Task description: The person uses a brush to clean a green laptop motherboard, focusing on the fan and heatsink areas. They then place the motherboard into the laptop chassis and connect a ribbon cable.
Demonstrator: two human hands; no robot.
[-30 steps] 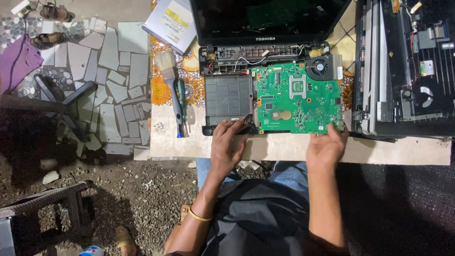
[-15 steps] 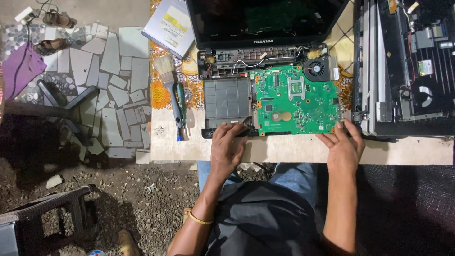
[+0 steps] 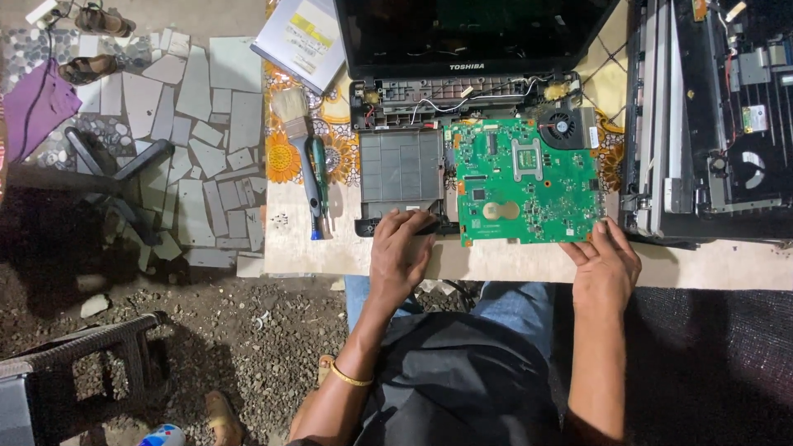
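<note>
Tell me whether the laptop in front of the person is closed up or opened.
Opened. The laptop has its dark screen tilted back, its top cover gone, and its green circuit board and fan lie bare.

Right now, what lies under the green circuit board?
The green circuit board sits on the opened laptop base, right hand at its corner. Whatever is directly beneath is covered.

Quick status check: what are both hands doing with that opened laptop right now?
Left hand presses laptop base front edge. Right hand touches green circuit board corner. Brush lies apart, left.
</note>
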